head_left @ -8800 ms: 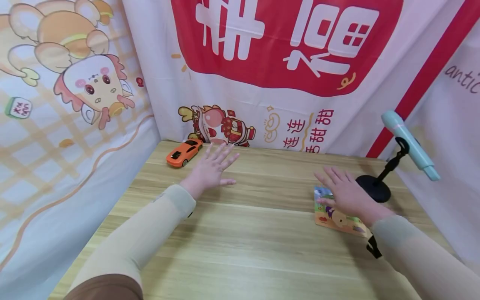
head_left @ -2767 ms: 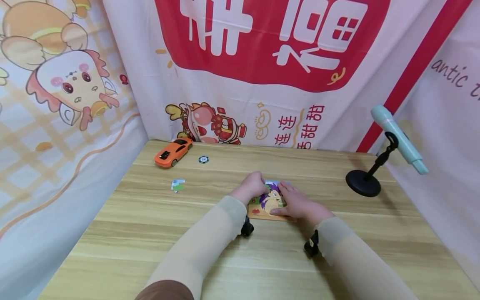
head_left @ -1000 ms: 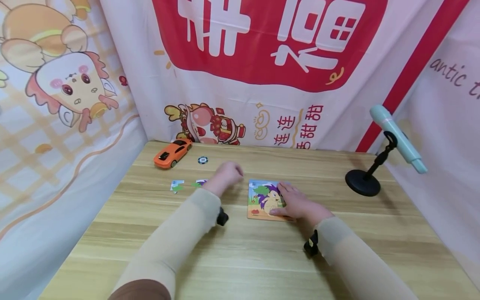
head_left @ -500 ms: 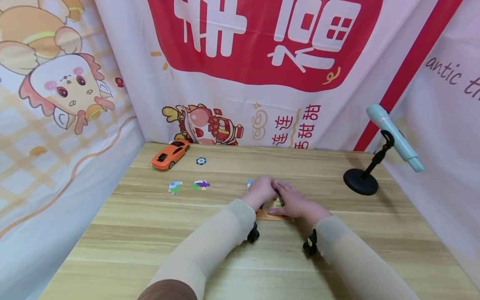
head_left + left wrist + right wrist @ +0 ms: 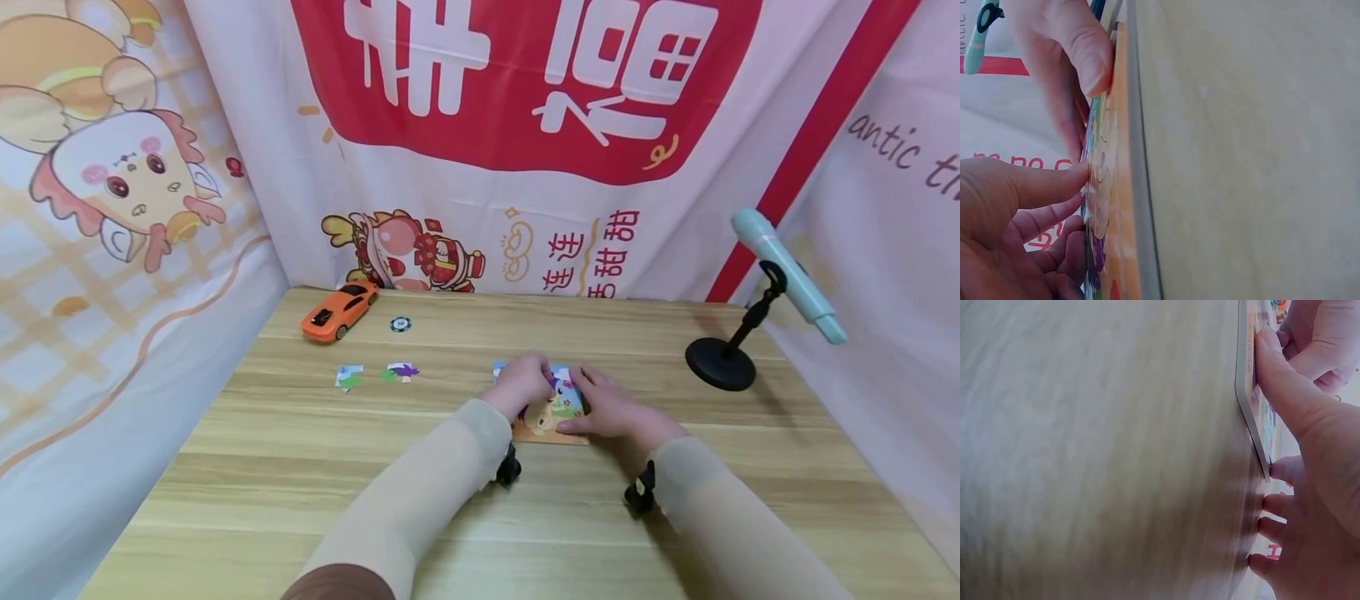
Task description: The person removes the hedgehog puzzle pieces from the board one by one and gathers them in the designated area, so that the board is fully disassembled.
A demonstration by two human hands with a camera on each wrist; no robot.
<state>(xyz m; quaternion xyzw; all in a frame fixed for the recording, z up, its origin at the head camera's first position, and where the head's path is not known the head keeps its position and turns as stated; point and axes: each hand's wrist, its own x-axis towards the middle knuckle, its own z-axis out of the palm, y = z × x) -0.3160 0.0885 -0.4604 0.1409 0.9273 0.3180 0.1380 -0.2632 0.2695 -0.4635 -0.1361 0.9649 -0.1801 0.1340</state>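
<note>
Puzzle (image 5: 551, 417) lies flat at the centre of the surface (image 5: 480, 517), w/ both hands on it. Left hand (image 5: 521, 385) sits on the puzzle's left half, fingers curled down — in the left wrist view its fingertips (image 5: 1082, 178) press the picture face; whether they pinch a piece, can't tell. Right hand (image 5: 611, 408) is at 3 o'clock of the puzzle, released and flat: thumb (image 5: 1279, 369) lies on the puzzle's face near its edge, other fingers (image 5: 1279, 506) rest on the surface just beside the board. Right wrist view shows the board (image 5: 1250, 406) edge-on, lying flush on the wood.

Two loose pieces lie well apart from the puzzle at abt 9 o'clock: piece 1 (image 5: 348, 377) farther out, piece 2 (image 5: 401, 371) nearer. At abt 10–11 o'clock, near the back edge, an orange car (image 5: 339, 310) and just right of it a small round chip (image 5: 401, 324). At 2–3 o'clock a mic (image 5: 787, 275) tilts on a black stand (image 5: 720, 369). Printed cloth (image 5: 525, 125) hangs behind and at both sides.
</note>
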